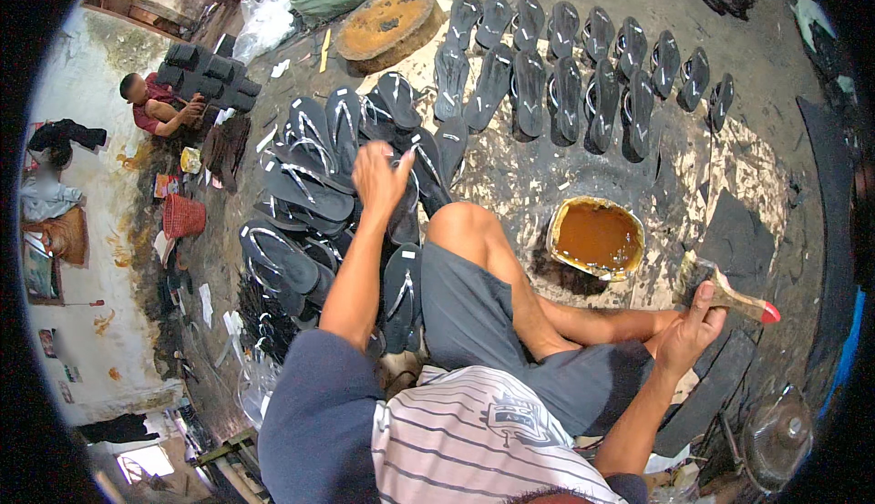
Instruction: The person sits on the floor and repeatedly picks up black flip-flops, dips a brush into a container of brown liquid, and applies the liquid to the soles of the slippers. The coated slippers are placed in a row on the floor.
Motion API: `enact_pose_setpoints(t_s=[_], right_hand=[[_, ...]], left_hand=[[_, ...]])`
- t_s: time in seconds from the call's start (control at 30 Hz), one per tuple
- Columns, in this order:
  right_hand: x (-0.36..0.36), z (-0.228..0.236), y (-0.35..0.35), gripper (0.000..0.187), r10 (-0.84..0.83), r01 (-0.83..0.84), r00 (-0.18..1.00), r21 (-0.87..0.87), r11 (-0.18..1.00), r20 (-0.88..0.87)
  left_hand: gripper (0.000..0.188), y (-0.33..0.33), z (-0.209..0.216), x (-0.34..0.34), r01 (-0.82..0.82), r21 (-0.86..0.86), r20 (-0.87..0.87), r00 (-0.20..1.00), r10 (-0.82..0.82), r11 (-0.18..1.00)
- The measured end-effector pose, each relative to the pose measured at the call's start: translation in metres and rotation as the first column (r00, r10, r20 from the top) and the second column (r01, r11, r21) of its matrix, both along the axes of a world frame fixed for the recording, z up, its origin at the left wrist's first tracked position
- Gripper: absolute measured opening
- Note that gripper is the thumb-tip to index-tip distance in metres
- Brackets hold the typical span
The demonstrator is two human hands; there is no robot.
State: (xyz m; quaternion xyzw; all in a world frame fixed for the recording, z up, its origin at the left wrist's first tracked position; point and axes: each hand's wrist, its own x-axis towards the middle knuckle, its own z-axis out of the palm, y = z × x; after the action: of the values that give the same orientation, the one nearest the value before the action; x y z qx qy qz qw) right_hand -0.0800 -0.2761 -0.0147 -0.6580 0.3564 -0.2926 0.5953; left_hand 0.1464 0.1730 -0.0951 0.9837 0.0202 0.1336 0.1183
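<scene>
My left hand (379, 180) is over a heap of black flip-flops (305, 185) at the left. Its thumb stands apart from the fingers, and no flip-flop is plainly gripped in it. At the right, my right hand (685, 340) is closed around a flat paintbrush (729, 296) with a wooden, red-tipped handle. The brush's bristles point up and left. Between my knee and the brush stands a tub (554, 231) of brown liquid (594, 238), its rim crusted. Beyond it, black sandals with thin straps (565, 98) lie in two rows.
A round block (387, 28) with a rust-coloured top lies behind the heap. Dark flat sheets (736, 244) lie at the right, near a fan (779, 436). At far left, a person (157, 108) sits by stacked black pieces (210, 76) and a red basket (184, 217).
</scene>
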Motion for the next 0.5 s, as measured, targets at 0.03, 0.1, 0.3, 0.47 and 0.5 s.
enact_pose_setpoints(t_s=[0.03, 0.1, 0.3, 0.47, 0.5], right_hand=[[-0.002, 0.005, 0.002, 0.033, 0.005, -0.005, 0.999, -0.001, 1.000, -0.036], [0.013, 0.041, 0.026, 0.041, -0.023, 0.034, 0.915, 0.019, 0.999, -0.403], [0.044, -0.043, 0.010, 0.040, 0.507, -0.531, 0.840, -0.105, 0.841, -0.194], [0.070, -0.098, 0.027, 0.034, 0.567, -0.671, 0.740, -0.336, 0.660, -0.363], [0.069, -0.107, 0.024, 0.032, 0.522, -0.684, 0.727, -0.398, 0.612, -0.446]], left_hand=[[0.047, 0.003, 0.002, -0.025, -0.086, 0.095, -0.073, 0.993, 0.093, 0.992], [0.036, 0.023, -0.026, -0.060, 0.127, 0.232, -0.025, 0.992, -0.124, 0.964], [0.024, 0.034, 0.000, -0.077, 0.087, -0.411, 0.102, 0.994, -0.049, 0.907], [0.025, 0.088, 0.017, -0.090, 0.059, -0.535, 0.388, 0.903, 0.183, 0.843], [0.026, 0.104, 0.015, -0.091, 0.079, -0.674, 0.257, 0.957, 0.132, 0.735]])
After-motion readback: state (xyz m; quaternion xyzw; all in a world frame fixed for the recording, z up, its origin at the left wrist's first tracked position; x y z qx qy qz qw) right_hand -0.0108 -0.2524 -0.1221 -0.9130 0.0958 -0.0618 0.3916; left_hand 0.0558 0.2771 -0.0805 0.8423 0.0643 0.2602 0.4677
